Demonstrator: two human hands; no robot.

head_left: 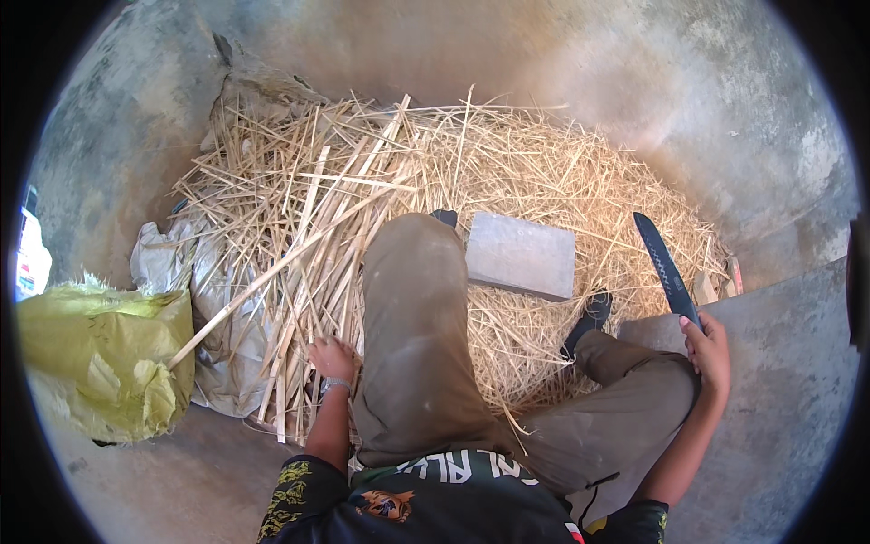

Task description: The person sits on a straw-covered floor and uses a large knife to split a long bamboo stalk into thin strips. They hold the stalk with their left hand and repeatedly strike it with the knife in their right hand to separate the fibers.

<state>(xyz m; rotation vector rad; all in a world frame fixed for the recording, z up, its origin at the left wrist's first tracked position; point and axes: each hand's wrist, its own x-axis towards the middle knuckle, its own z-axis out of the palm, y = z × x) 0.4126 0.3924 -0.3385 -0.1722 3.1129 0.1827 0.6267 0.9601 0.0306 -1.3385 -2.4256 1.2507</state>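
My right hand (pixel 710 351) is closed around the handle of a black knife (pixel 664 268), held out at the right with its blade pointing up and slightly left. To the left of my raised knee, my left hand (pixel 333 360) rests on the near end of a pile of split bamboo strips (pixel 317 231). Its fingers look apart, and no strip is plainly gripped in them. One long strip reaches toward the lower left, beyond the rest of the pile.
A grey block (pixel 521 255) sits on thin shavings (pixel 625 195) in front of my legs. At the left lie a yellow woven sack (pixel 109 354) and a whitish sack (pixel 222 363). Concrete walls (pixel 725 118) surround the heap. A small wooden piece (pixel 705 288) lies near the right wall.
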